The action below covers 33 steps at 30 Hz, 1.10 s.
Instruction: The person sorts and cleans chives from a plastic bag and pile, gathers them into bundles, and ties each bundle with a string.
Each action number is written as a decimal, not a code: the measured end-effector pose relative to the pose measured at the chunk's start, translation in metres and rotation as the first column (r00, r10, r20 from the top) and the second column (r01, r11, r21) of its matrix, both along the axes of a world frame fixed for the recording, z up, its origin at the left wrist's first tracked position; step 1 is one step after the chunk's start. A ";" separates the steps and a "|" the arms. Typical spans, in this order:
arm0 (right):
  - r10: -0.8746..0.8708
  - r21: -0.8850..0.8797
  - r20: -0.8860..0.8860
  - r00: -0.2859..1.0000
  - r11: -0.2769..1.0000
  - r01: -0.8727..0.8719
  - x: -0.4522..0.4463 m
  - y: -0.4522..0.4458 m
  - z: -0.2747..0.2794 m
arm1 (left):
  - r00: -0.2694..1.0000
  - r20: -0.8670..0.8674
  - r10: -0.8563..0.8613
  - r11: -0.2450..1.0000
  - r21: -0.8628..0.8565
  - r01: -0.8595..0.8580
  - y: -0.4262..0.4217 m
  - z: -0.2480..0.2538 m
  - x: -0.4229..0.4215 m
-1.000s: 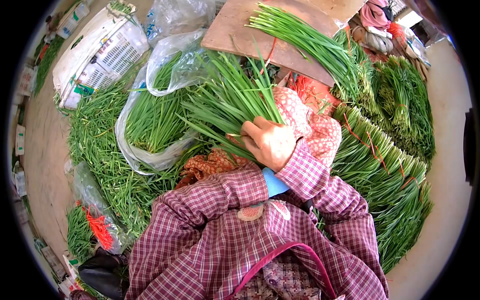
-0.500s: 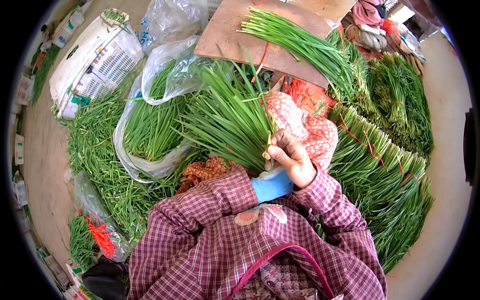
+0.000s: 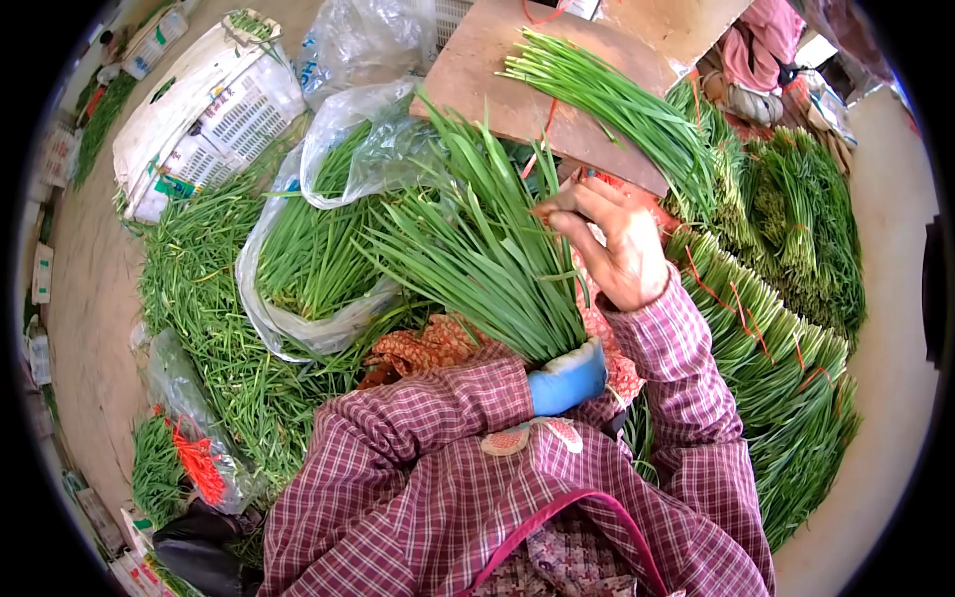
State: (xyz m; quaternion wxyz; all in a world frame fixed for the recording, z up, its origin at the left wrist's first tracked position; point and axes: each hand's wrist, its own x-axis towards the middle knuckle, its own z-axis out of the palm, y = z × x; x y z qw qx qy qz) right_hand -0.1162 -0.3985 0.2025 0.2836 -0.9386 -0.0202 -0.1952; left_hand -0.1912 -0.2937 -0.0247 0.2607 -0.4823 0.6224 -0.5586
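A fanned bunch of long green stalks (image 3: 487,249) stands in front of my chest, its base held in my left hand (image 3: 572,378), which wears a blue and white glove. My bare right hand (image 3: 612,239) is at the right side of the bunch, thumb and fingers pinched together near the leaves; what lies between the fingertips is too small to make out. Beyond the hands, another bundle of stalks (image 3: 617,104) lies on a brown board (image 3: 477,85). A patterned red-and-white cloth (image 3: 622,368) shows beneath my right forearm.
An open plastic bag (image 3: 264,318) of greens lies left of the bunch, among loose greens (image 3: 199,269). Behind it is a white crate (image 3: 239,114). Rows of tied bundles (image 3: 766,368) fill the right side. Red ties (image 3: 199,463) lie at lower left.
My right hand has moved from the base of the bunch up and right to its leaves. The gloved left hand now shows more clearly around the base, and the bunch fans out more upright.
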 end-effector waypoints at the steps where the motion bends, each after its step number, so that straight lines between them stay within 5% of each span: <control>1: 0.078 0.101 0.001 0.997 0.992 -0.077 0.012 0.004 -0.001 | 0.937 -0.348 0.020 0.984 0.175 0.044 0.002 0.020 0.001; 2: 0.154 0.202 0.010 0.988 0.967 -0.153 0.023 0.009 -0.003 | 0.882 -0.471 -0.006 0.987 0.138 0.081 0.002 0.018 0.001; 4: 0.202 0.133 -0.016 0.979 0.971 -0.198 0.043 0.019 -0.006 | 0.718 -0.690 -0.089 0.985 0.045 0.165 0.003 0.015 0.001; 8: 0.044 -0.064 -0.197 0.979 0.996 -0.057 0.064 0.018 -0.024 | 0.736 -0.677 0.017 0.978 0.163 0.127 0.006 0.034 0.007; 10: -0.046 -0.202 -0.297 0.954 0.979 -0.016 0.069 0.009 -0.032 | 0.893 -0.432 -0.125 0.985 -0.165 0.058 0.008 0.021 0.010; 16: 0.075 -0.096 -0.423 0.903 0.987 -0.127 0.070 0.011 -0.025 | 0.890 -0.456 -0.020 0.994 -0.106 -0.033 0.007 0.015 0.001; 19: 0.005 -0.214 -0.452 0.892 0.970 -0.114 0.076 0.016 -0.031 | 0.893 -0.448 -0.052 0.994 -0.107 0.004 0.010 0.025 0.005; 27: 0.105 -0.015 -0.219 0.970 0.994 -0.110 0.067 0.005 -0.053 | 0.868 -0.493 -0.052 0.996 -0.083 0.012 0.006 0.021 0.002; 33: 0.052 0.013 -0.020 0.998 0.999 -0.052 0.056 0.007 -0.064 | 0.788 -0.615 0.029 0.922 0.321 0.216 -0.001 0.041 0.008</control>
